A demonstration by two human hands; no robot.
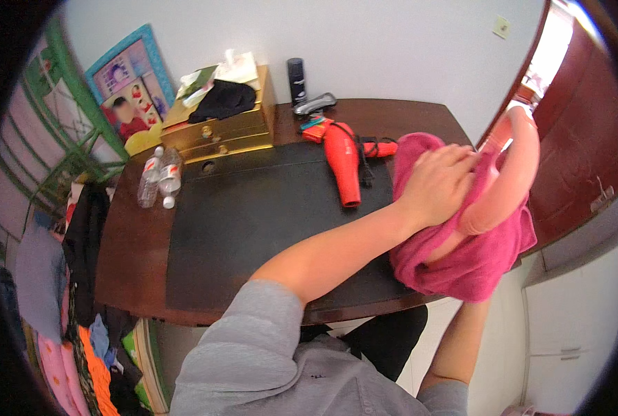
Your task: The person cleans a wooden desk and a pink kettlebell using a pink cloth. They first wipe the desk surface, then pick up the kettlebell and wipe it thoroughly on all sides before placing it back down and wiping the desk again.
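My left hand (437, 184) reaches across to the right and clasps a magenta cloth (461, 267) around a pale pink curved object (524, 149). The object arcs up out of the cloth near the desk's right end. My right forearm (461, 340) rises from the lower edge and goes under the hanging cloth. My right hand is hidden there, so its grip cannot be seen.
A red hair dryer (344, 163) lies on the black mat (253, 229) of the brown desk (125, 256). Two water bottles (160, 180), a gold drawer box (219, 132) and a black can (296, 80) stand behind. Clothes pile at the left; a white cabinet (572, 326) is at the right.
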